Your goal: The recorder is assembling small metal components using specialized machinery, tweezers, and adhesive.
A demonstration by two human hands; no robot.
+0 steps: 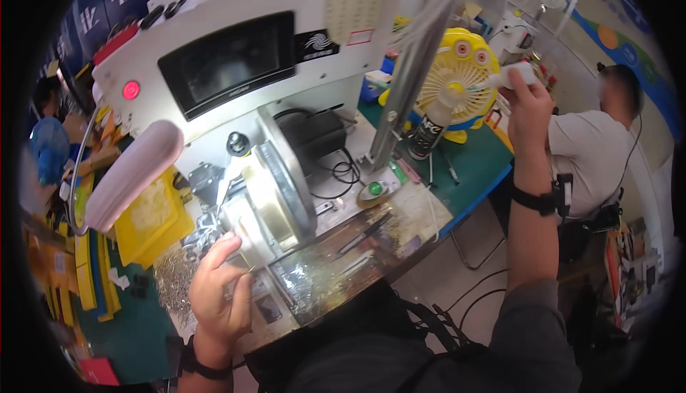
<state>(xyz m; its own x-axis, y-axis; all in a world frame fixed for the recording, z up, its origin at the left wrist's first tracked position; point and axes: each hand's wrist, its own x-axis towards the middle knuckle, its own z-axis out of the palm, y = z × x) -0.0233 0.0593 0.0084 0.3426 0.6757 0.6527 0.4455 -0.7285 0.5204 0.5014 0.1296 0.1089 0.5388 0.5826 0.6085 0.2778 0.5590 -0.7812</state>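
Observation:
My right hand [530, 111] is raised at the right, its fingers closed around a small white bottle [520, 73] with a narrow tip facing left. That tip is in front of a yellow toy-faced fan [457, 71]. Below it a clear bottle with a dark label [429, 130] stands on the green table. My left hand [218, 289] is in front of the machine's round metal wheel [275, 193], fingers curled toward the thumb. A tiny thin glint shows at the fingertips, too small to name.
A white machine with a dark screen [229, 64] stands ahead. A pink padded lamp [136, 175] juts out at the left, over yellow trays [153, 218]. Metal shavings [175, 282] lie beside my left hand. A metal post [411, 86] rises before the fan. Another person [597, 143] sits at the right.

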